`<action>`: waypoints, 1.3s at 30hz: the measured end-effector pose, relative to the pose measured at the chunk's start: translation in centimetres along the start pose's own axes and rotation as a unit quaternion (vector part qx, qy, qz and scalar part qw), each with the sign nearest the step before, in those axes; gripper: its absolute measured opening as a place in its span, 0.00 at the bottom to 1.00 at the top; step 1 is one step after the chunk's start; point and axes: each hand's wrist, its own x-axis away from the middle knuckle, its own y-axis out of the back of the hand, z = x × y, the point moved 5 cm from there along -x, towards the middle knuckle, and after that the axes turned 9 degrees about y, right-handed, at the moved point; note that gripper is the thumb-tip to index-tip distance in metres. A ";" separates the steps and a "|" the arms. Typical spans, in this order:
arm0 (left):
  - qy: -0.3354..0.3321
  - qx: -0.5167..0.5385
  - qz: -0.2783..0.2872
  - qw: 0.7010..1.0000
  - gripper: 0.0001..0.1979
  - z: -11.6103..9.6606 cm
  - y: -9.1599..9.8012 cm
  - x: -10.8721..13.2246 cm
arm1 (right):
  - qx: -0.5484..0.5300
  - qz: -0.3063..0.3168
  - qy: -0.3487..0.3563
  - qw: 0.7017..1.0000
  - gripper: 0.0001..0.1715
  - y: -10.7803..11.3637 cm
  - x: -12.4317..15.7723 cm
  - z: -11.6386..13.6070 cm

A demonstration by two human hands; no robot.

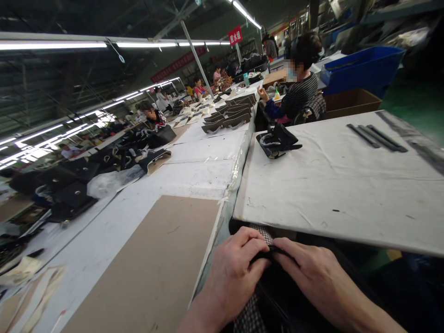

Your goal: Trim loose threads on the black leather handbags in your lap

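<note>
Both my hands are low in the view, below the table edge, over my lap. My left hand [233, 273] has its fingers curled and pinched on the edge of a black piece of material [277, 296]. My right hand [312, 273] meets it from the right, fingers pressed on the same black piece. A bit of checked fabric [264, 232] shows just above my left fingers. What lies under the black piece is hidden.
A brown board [156, 263] lies on the long white table [194, 171] at left. The white-covered table [347, 185] at right carries a black pouch-like bundle [277, 141] and dark strips [376, 136]. A person in a striped top [298, 95] sits beyond. Black goods pile at left [69, 185].
</note>
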 end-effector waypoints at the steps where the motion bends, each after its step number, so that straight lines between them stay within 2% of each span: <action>1: 0.003 0.000 0.017 1.000 0.12 0.1 0.0 -0.1 | 0.002 0.001 0.001 1.000 0.12 0.0 0.0 0.1; 6: 0.011 -0.029 0.057 0.998 0.07 0.3 0.3 -0.2 | 0.013 -0.005 0.010 1.000 0.12 0.3 -0.4 0.5; 11: -0.041 -0.052 0.056 0.996 0.06 0.1 0.4 -0.3 | 0.020 -0.021 0.041 0.999 0.13 0.8 -0.4 0.7; 13: -0.073 -0.059 0.037 0.995 0.05 0.0 0.3 -0.3 | 0.030 -0.030 0.063 0.997 0.15 0.9 -0.4 0.7; 17: -0.132 -0.063 -0.036 0.989 0.05 -0.2 0.1 -0.1 | 0.050 -0.040 0.098 0.993 0.17 1.1 -0.4 0.9; 21: -0.158 -0.049 -0.078 0.983 0.06 -0.1 -0.4 -0.1 | 0.060 -0.058 0.112 0.990 0.17 1.2 -0.6 0.9; 26: -0.139 -0.021 -0.096 0.985 0.06 0.4 -0.7 -0.2 | 0.062 -0.041 0.116 0.990 0.16 1.4 -0.9 1.1; 36: -0.067 0.032 -0.113 0.991 0.08 1.2 -0.8 0.6 | 0.048 0.044 0.120 0.991 0.16 0.8 -1.7 1.3; 39: -0.012 0.070 -0.103 0.992 0.08 1.5 -0.7 0.8 | 0.022 0.062 0.122 0.990 0.18 1.1 -2.0 1.6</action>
